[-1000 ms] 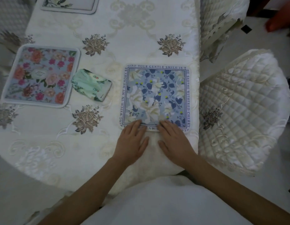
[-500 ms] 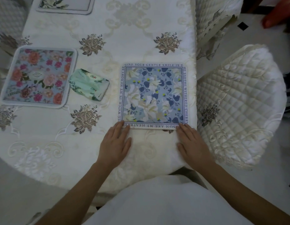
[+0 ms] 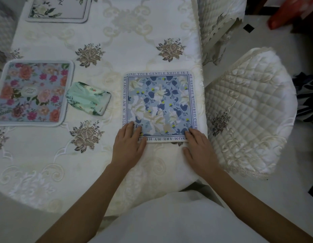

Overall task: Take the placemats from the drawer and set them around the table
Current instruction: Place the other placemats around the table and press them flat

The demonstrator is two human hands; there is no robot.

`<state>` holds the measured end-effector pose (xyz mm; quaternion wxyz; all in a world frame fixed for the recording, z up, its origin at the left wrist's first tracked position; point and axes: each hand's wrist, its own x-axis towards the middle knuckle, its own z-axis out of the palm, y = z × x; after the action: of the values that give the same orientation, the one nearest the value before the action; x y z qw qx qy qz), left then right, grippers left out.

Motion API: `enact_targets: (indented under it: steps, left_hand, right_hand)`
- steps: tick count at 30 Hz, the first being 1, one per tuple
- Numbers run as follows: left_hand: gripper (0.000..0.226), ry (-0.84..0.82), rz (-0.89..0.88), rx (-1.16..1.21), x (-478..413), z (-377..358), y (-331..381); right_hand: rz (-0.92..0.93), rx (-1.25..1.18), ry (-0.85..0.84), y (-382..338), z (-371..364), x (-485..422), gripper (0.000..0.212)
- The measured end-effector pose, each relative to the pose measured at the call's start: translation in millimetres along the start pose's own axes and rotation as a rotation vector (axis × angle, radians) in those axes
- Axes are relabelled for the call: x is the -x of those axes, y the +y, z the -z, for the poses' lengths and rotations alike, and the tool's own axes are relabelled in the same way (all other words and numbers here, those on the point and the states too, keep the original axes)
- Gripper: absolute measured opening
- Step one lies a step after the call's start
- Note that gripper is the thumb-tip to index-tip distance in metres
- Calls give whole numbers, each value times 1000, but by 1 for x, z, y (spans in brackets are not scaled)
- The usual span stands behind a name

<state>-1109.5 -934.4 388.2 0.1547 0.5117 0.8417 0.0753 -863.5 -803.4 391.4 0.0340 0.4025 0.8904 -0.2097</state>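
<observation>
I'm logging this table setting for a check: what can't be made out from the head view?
- Blue floral square placemat: its near corners and parts of the border lettering lie under the left hand and right hand.
- Pale leaf-print placemat: cut off by the top edge.
- Pink rose placemat: centre label too small to read.

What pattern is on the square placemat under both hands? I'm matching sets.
Blue and white flowers with a lettered border on the square placemat, clearest in the head view.
</observation>
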Motion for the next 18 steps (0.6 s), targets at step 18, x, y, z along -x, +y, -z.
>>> enact_targets:
  steps: [18]
  left_hand:
    - [53,31,-329,-80,25,39,81]
  right_hand:
    - [-114,-66,241,-13,68,70,45]
